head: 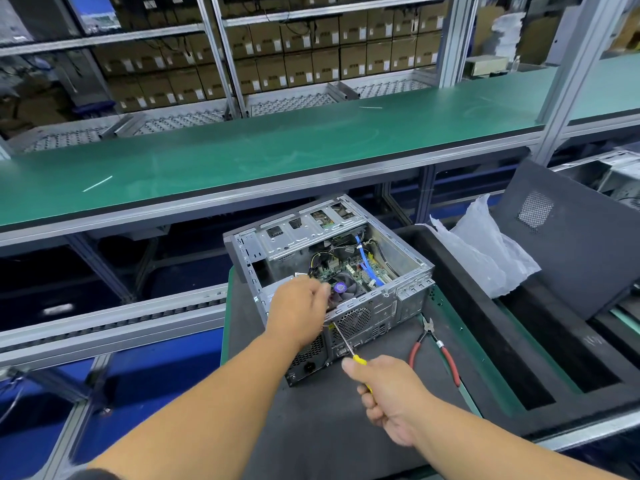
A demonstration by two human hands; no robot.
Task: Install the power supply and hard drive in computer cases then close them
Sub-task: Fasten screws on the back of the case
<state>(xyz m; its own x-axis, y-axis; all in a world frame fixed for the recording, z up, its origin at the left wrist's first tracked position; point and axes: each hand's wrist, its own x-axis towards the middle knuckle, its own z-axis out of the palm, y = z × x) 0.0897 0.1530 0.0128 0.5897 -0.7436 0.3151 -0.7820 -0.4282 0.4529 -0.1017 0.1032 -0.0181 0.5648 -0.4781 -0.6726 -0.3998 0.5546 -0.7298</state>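
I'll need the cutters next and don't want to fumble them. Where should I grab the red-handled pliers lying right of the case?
Probably take the pliers by both red handles, around their middle, coming from above with the right hand. They lie flat on the mat, jaws pointing away toward the case, handles splayed toward you with nothing on them. The right hand is shut on the screwdriver, so free it first.

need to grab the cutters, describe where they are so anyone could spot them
Find the open grey metal computer case on the dark foam mat. On the mat just right of the case's rear panel lie the red-handled pliers, the only loose tool there.
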